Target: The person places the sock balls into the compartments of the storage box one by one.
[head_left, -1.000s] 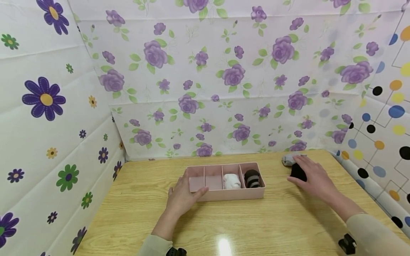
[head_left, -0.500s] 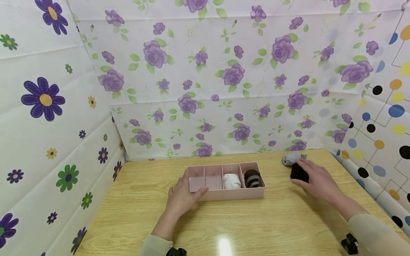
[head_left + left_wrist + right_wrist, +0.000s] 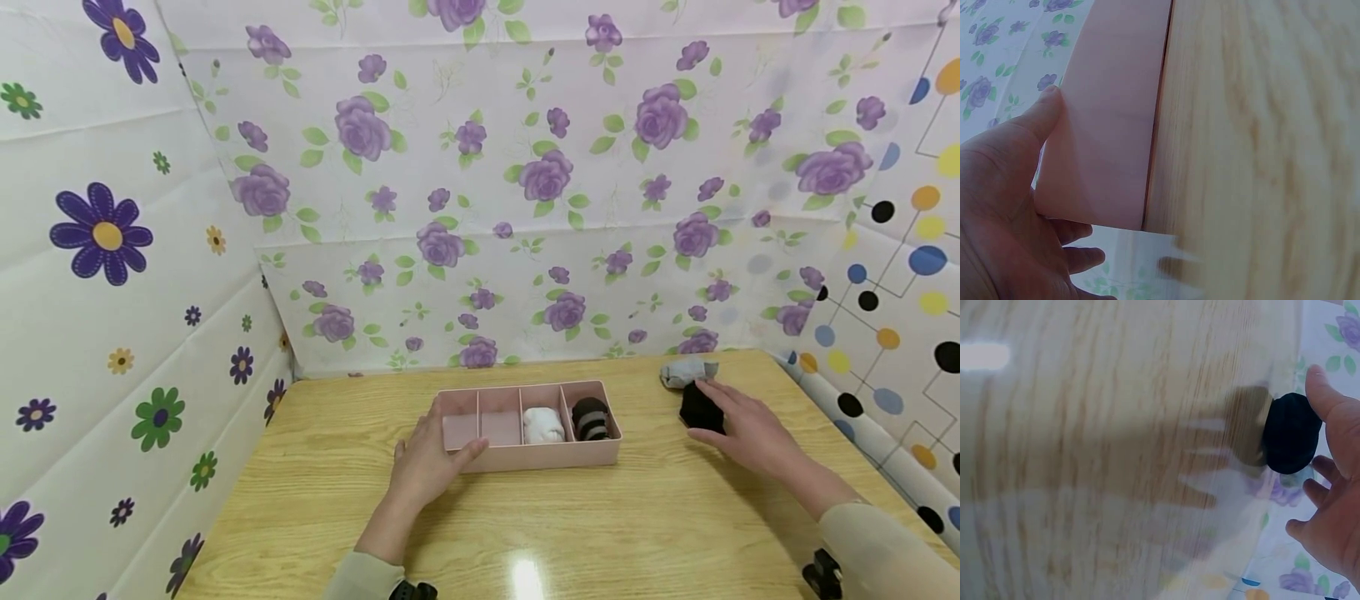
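A pink divided storage box (image 3: pixel 540 457) rests on the table. My left hand (image 3: pixel 427 462) holds its left end, thumb along the front rim and fingers round the end wall; in the left wrist view the thumb lies against the pink wall (image 3: pixel 1107 137). Inside the box, a rolled white sock (image 3: pixel 543 425) fills the third compartment and a black-and-grey striped rolled sock (image 3: pixel 591 418) the rightmost. At the right, my right hand (image 3: pixel 750 429) is beside a black rolled sock (image 3: pixel 701 408), fingers loosely spread, thumb and fingertips at its near side (image 3: pixel 1291 433).
A grey rolled sock (image 3: pixel 684 372) lies just behind the black one near the table's back edge. Flowered sheets (image 3: pixel 487 208) hang behind and to the left, a dotted sheet (image 3: pixel 892 333) at the right. The wooden table (image 3: pixel 585 525) extends in front of the box.
My right hand has drawn slightly right and toward me, so more of the grey and black socks shows. The black sock has shifted slightly right. My left hand and the box stay put.
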